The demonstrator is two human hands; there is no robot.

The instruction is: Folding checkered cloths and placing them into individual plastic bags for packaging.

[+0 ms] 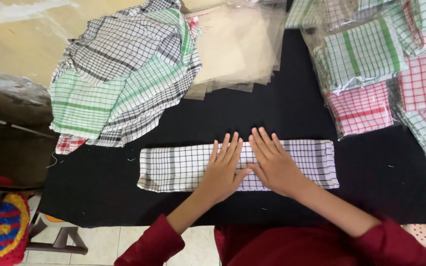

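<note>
A white cloth with a thin black check (173, 167) lies folded into a long strip on the black table cover (282, 113). My left hand (223, 170) and my right hand (273, 162) press flat on the strip's middle, side by side, fingers spread and pointing away from me. Neither hand holds anything. Both sleeves are dark red.
A loose pile of checked cloths in black, green and red (119, 74) sits at the back left. A stack of clear plastic bags (235, 47) lies behind the strip. Bagged folded cloths in green and red checks (371, 74) crowd the back right. A chair (6, 216) stands at the left.
</note>
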